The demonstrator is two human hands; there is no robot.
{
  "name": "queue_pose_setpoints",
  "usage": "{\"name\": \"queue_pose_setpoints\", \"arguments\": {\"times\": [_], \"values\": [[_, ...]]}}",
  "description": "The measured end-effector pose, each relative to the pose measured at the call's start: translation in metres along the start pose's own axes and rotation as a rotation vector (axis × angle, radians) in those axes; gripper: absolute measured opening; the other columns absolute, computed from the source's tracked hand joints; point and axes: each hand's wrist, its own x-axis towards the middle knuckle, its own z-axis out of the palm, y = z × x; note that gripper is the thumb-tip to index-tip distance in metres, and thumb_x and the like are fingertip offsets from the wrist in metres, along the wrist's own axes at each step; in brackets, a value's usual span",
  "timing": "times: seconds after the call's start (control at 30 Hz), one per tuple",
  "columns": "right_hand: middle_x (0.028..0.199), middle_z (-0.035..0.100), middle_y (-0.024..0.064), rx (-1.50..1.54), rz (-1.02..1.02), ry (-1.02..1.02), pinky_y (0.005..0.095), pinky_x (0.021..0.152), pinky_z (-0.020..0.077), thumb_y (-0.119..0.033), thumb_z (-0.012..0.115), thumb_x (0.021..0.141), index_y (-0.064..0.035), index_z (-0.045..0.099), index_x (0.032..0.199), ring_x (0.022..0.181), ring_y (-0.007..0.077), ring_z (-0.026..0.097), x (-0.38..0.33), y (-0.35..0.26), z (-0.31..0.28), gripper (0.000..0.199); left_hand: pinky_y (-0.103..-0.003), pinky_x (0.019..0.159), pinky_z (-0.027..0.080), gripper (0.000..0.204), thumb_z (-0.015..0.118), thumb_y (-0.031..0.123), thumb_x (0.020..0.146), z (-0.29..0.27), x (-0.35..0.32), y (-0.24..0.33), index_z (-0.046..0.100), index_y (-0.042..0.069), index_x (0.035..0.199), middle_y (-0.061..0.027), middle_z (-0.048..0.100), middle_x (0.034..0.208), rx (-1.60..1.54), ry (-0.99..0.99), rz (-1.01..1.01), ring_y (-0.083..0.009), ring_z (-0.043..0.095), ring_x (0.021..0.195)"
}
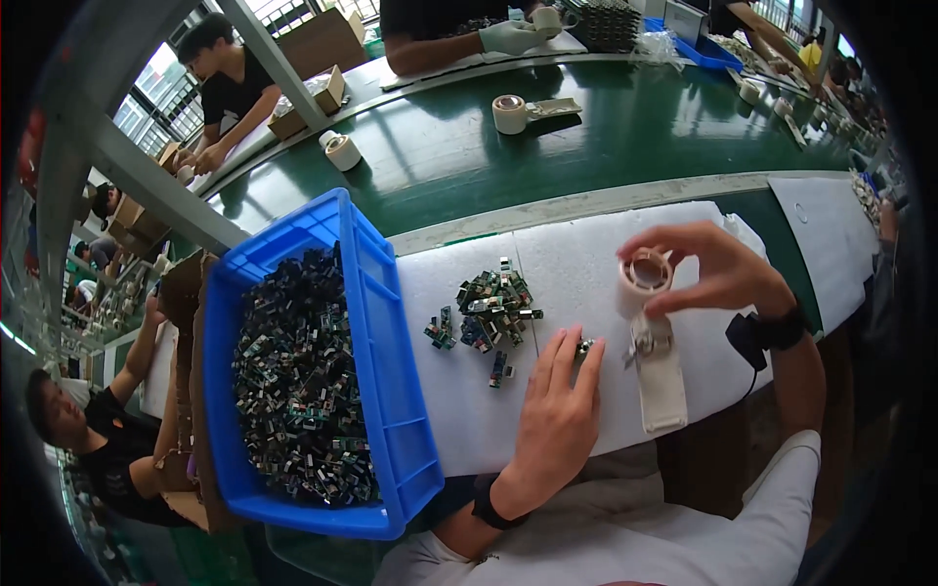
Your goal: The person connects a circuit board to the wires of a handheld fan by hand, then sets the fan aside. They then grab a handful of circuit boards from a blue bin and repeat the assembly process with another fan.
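My right hand (723, 269) curls its thumb and fingers around a round, pale plastic housing (645, 274) with an open, ring-shaped top. A long flat pale arm (662, 391) extends from that housing toward me, with a small metal part near their joint. My left hand (559, 415) is palm down on the white foam sheet (606, 234), a small circuit board (584, 347) between its fingertips. Just left of it lies a loose pile of small circuit boards (493, 303), with a few strays beside it.
A deep blue bin (391, 381) full of small boards stands at my left, by a torn cardboard box (191, 391). Beyond the foam runs a green conveyor belt (420, 127) carrying similar pale housings (509, 114). Co-workers sit across the belt and at the far left.
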Motion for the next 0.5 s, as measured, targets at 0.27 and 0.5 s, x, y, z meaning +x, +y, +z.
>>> {"name": "queue_pose_setpoints", "arguments": {"times": [0.27,0.5], "values": [[0.119,0.067,0.0114,-0.288,0.146,0.650,0.0352,0.086,0.0555,-0.049,0.076,0.086,-0.0044,0.061,0.131,0.100,0.0221,0.067,0.120,0.092,-0.069,0.065,-0.046,0.105,0.047,0.035,0.067,-0.002,0.086,-0.011,-0.004,0.003,0.065,0.003,0.121,-0.0135,0.060,0.112,-0.187,0.033,0.097,-0.0321,0.058,0.109],[0.122,0.061,0.0138,-0.945,0.331,0.791,0.0450,0.096,0.0496,-0.036,0.075,0.084,-0.0060,0.065,0.121,0.113,0.0335,0.060,0.163,0.115,-0.048,0.049,-0.046,0.099,0.051,0.031,0.070,-0.002,0.085,-0.015,0.002,-0.012,0.069,0.006,0.115,-0.0105,0.062,0.103,-0.296,0.049,0.073,-0.0315,0.061,0.098]]}}
